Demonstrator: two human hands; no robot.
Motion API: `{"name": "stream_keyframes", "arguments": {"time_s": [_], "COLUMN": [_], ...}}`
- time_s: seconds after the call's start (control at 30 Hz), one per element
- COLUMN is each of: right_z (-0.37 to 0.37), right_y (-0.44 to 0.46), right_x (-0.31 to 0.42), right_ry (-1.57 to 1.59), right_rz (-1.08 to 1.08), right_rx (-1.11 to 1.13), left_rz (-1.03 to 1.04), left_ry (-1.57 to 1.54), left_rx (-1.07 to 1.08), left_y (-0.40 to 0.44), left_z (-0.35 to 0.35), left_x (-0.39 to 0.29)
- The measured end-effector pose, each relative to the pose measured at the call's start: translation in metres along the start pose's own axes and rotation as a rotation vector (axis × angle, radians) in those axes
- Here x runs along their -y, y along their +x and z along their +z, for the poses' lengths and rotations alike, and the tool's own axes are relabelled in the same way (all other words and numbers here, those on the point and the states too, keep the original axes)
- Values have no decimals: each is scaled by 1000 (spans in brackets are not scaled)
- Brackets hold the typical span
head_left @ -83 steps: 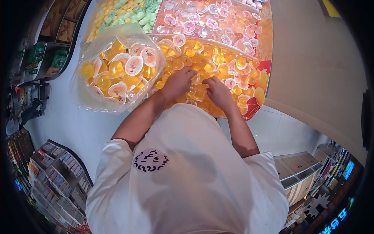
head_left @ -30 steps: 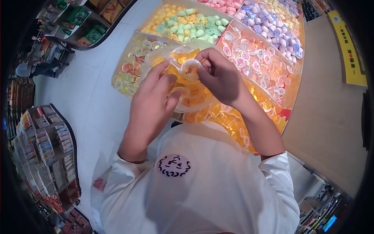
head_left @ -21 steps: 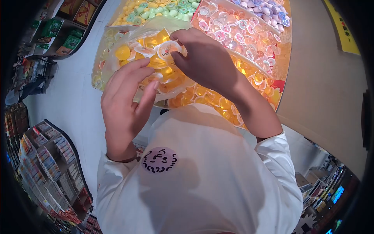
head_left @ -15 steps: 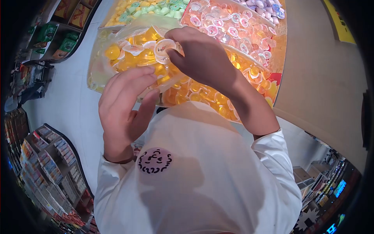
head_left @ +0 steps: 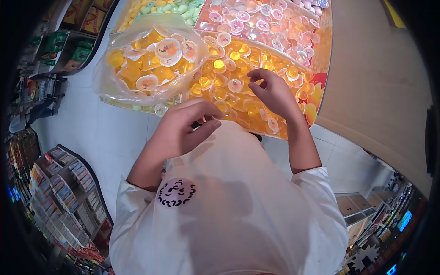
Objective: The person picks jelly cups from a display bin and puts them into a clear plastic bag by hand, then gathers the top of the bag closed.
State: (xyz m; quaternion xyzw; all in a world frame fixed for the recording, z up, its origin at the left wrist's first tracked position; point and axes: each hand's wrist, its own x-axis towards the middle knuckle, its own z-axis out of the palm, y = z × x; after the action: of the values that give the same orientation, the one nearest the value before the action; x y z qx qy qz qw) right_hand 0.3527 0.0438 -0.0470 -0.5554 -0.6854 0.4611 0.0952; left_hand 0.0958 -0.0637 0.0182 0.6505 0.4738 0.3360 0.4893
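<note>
A clear plastic bag [head_left: 103, 80] full of orange jelly cups [head_left: 168, 48] with printed white lids sits on the left, over the display's front corner. My left hand [head_left: 185, 123] is just below and right of it, by the display's front edge; its fingers are bent, with a gap to the thumb and nothing seen between them. Above the loose orange jelly cups [head_left: 220, 94] hovers my right hand [head_left: 275, 91]. Its fingers are loosely curled, thumb apart, and no object shows in them.
Pink jelly cups [head_left: 261, 23] fill the compartment behind, with green ones [head_left: 185, 11] to the left and purple ones [head_left: 316, 7] far back. A brown panel [head_left: 371, 82] borders the right side. Store shelves [head_left: 68, 192] stand at the lower left.
Both hands have left the bag: the right moved right and down over the loose orange cups, the left right and down to the front edge. The bag's contents are now uncovered.
</note>
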Motion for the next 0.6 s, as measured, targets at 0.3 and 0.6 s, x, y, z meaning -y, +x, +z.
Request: {"name": "stream_keyframes", "arguments": {"time_s": [0.3,0.6], "right_z": [63,69], "right_y": [-14,0], "right_x": [-101,-109], "right_ry": [-269,-369], "right_rz": [-81,-123], "right_rx": [23,142], "left_rz": [-172,-149], "left_ry": [601,754], "left_rx": [324,403], "left_y": [64,73], "left_z": [107,111], "left_x": [156,158]}}
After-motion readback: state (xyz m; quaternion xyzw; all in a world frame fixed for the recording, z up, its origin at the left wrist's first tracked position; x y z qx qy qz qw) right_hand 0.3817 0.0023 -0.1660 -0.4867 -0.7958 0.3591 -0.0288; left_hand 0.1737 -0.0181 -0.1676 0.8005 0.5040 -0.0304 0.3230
